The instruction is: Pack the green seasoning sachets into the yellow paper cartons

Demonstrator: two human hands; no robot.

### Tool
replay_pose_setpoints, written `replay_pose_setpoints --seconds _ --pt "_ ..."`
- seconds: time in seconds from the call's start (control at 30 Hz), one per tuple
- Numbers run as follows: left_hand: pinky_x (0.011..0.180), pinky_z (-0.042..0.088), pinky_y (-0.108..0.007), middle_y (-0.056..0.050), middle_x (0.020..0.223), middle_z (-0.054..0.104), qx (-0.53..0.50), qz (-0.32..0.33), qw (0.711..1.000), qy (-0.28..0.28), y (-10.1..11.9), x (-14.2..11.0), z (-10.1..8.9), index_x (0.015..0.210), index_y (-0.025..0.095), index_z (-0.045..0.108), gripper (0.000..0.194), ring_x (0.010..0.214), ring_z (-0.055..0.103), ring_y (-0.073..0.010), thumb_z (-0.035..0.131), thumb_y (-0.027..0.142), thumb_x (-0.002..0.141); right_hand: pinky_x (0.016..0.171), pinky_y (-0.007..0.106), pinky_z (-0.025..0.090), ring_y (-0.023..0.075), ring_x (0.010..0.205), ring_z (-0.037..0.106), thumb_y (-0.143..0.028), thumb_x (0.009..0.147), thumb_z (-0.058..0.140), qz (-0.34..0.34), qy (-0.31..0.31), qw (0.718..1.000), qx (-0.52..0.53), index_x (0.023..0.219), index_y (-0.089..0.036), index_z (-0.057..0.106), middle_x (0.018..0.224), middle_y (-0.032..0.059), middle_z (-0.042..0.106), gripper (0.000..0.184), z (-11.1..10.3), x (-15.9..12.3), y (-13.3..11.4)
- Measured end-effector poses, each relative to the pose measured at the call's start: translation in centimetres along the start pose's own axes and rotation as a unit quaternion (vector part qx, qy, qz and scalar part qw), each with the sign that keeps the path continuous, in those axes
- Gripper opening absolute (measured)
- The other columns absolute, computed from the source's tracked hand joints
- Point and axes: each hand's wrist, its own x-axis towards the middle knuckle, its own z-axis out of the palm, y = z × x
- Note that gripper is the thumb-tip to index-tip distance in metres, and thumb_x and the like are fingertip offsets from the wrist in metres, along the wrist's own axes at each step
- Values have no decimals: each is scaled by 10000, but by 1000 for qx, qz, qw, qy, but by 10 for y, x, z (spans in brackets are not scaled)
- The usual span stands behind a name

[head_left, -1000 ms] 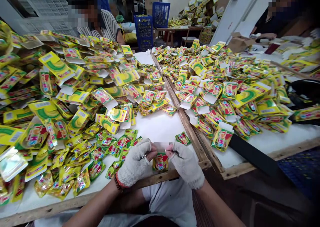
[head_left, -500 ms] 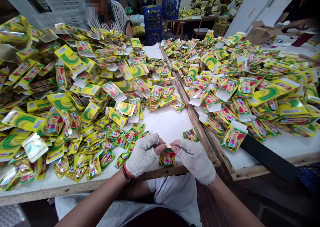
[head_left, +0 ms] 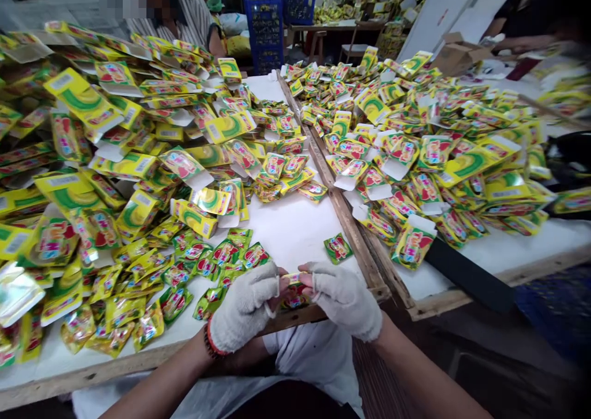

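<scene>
Both hands wear white knit gloves with bare fingertips. Between them, over the table's front edge, is a small yellow, green and red candy box (head_left: 294, 288), its lower part partly hidden by the fingers. My left hand (head_left: 249, 305) grips its left side, fingers closed. On the other side my right hand (head_left: 342, 299) pinches it with curled fingers. Left of my left hand lie several green candy sachets (head_left: 226, 253) and a spread of yellow sachets (head_left: 124, 308). A single green sachet (head_left: 337, 248) lies beyond my right hand.
Big heaps of yellow candy boxes (head_left: 138, 163) cover the left table, with another heap (head_left: 410, 151) to the right. A wooden strip (head_left: 330, 182) divides the tables. At the back sit a person in a striped top (head_left: 191, 16), blue crates (head_left: 264, 31) and a cardboard carton (head_left: 457, 55).
The candy box has tilted, so its top edge now faces me and less of its front shows. My fingers have moved closer around its sides. The view has shifted slightly right.
</scene>
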Motion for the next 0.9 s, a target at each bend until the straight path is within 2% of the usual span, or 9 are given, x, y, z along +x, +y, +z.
replay_pose_setpoints --seconds 0.13,0.27,0.37,0.43,0.57,0.67,0.73,0.8,0.9 --pt "724 497 -264 -33 830 629 33 -58 998 21 -10 12 1 862 193 656 132 779 608 -140 526 195 885 874 310 548 186 1006 651 -217 870 553 49 64 996 -45 1097 -206 666 1125 97 675 253 -23 -5 9" --pt "915 475 -361 -94 1126 583 114 -92 987 69 -12 32 0 1106 184 599 262 1115 554 -225 579 244 852 1013 414 448 235 1084 602 -232 864 504 196 186 937 -223 1149 -203 626 1143 97 651 311 -92 -31 49" --pt "966 448 -387 -106 1191 548 111 -70 988 80 -2 43 6 1117 186 583 277 1188 512 -238 580 270 853 979 486 449 306 1100 583 -250 825 496 319 142 881 -321 1214 -133 586 1161 165 623 416 -139 -53 82" --pt "960 456 -370 -93 1155 571 73 -68 993 70 9 49 18 1087 191 585 236 1147 541 -219 563 267 864 960 497 462 319 1083 591 -242 811 491 347 104 871 -331 1184 -117 601 1135 176 632 409 -152 -59 87" --pt "964 462 -351 -82 1152 599 -14 -66 995 71 28 59 52 1159 204 518 334 1103 572 -201 598 284 845 1020 425 442 254 1097 588 -183 836 439 222 111 922 -297 1007 -161 652 1131 129 638 274 -138 -47 44" --pt "964 460 -360 -88 1168 594 -68 -58 993 80 31 63 72 1180 209 478 469 1112 568 -219 682 336 778 991 386 471 216 1072 598 -159 865 452 157 101 956 -224 1012 -210 643 1141 79 637 246 -104 -32 1" --pt "912 485 -350 -76 1085 615 -109 -96 986 77 28 61 78 1093 204 495 378 1018 607 -203 672 338 788 932 355 510 199 1030 613 -139 876 460 130 82 977 -147 1019 -237 640 1091 64 651 250 -78 -26 -13" --pt "829 511 -320 -49 974 627 -161 -160 971 72 22 55 77 983 198 489 233 888 634 -167 618 320 832 899 372 522 209 1008 613 -148 872 493 142 150 973 -102 1010 -238 621 1054 78 642 208 -55 -27 -13" --pt "769 520 -292 -26 909 628 -246 -224 941 67 13 45 70 925 194 459 186 814 637 -141 588 306 853 863 399 532 230 996 610 -208 844 581 213 239 947 -28 949 -217 583 1084 105 614 105 -31 -34 0"
